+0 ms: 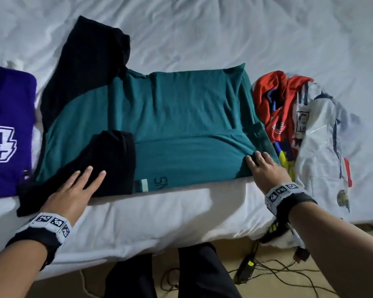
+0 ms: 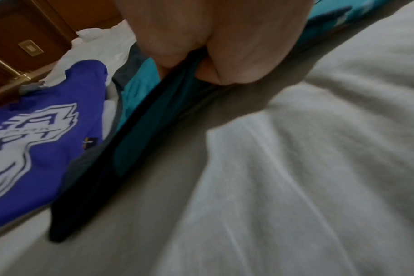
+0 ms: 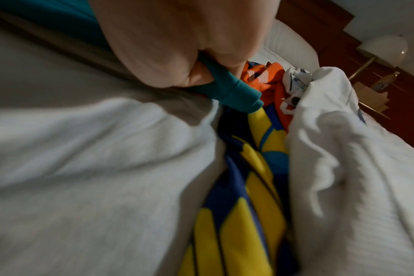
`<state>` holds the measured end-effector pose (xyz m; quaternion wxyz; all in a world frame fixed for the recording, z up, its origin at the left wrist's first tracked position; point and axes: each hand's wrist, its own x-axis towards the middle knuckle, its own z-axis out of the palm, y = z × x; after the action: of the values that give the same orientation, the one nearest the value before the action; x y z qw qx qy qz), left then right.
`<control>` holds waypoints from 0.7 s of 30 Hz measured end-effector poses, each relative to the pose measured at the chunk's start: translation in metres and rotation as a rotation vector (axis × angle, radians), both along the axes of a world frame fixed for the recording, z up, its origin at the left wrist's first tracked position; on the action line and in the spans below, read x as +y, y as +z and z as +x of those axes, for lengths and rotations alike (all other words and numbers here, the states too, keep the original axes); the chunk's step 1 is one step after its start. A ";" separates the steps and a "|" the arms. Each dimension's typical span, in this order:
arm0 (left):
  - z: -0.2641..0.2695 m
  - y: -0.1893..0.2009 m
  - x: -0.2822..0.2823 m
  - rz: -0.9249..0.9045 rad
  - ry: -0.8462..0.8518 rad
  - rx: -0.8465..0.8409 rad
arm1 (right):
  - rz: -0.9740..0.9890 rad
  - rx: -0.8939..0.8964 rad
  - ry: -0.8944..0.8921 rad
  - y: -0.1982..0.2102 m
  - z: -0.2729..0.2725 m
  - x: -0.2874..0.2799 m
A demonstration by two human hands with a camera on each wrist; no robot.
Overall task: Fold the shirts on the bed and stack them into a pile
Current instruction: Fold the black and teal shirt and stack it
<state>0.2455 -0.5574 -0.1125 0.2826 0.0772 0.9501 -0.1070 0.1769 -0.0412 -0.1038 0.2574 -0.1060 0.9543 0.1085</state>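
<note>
A teal shirt (image 1: 181, 117) with black sleeves lies spread flat on the white bed (image 1: 224, 29), its near hem by the bed's front edge. My left hand (image 1: 78, 186) lies on the folded-in black sleeve at the near-left corner. In the left wrist view the left hand (image 2: 213, 46) pinches the edge of the teal shirt (image 2: 135, 140) between thumb and fingers. My right hand (image 1: 265, 168) holds the near-right corner. In the right wrist view the right hand (image 3: 165, 46) pinches a roll of the teal shirt (image 3: 229, 91). A folded purple shirt (image 1: 7, 134) lies at the left.
A heap of unfolded shirts lies right of the teal one: orange (image 1: 276, 97), yellow-and-blue (image 1: 286, 166) and white (image 1: 323, 147). Below the bed's front edge are my legs (image 1: 202, 276), cables (image 1: 267, 269) and a shoe (image 1: 274, 231). A lamp (image 3: 383, 50) stands beyond the bed.
</note>
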 end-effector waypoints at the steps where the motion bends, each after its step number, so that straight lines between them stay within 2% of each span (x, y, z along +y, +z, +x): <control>1: 0.007 0.005 0.000 -0.010 -0.021 0.013 | 0.048 -0.037 0.012 0.008 0.005 0.001; 3: 0.023 0.015 0.001 0.011 -0.049 -0.024 | 0.125 -0.112 0.006 0.018 0.021 0.003; 4: 0.031 0.019 0.003 0.016 -0.037 -0.117 | 0.140 -0.155 0.003 0.020 0.029 0.003; 6: 0.043 0.020 0.008 0.021 0.000 -0.238 | 0.144 -0.260 -0.017 0.020 0.042 0.003; 8: 0.047 0.020 0.017 0.012 0.061 -0.271 | 0.109 -0.313 -0.054 0.020 0.043 0.004; 10: 0.036 0.025 0.030 0.027 0.074 -0.186 | 0.043 -0.261 -0.075 0.025 0.029 0.002; 13: 0.012 0.027 0.059 0.147 -0.036 0.030 | -0.110 -0.049 -0.186 0.024 -0.003 0.007; 16: -0.011 0.019 0.091 0.216 -0.036 0.119 | -0.236 0.155 -0.281 0.012 -0.028 0.019; 21: -0.028 0.000 0.115 0.219 0.022 0.051 | -0.229 0.029 -0.177 -0.009 -0.066 0.035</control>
<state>0.2179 -0.4420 -0.1120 0.2493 0.0944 0.9638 -0.0014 0.1113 -0.0059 -0.1132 0.2385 -0.0484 0.9697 -0.0226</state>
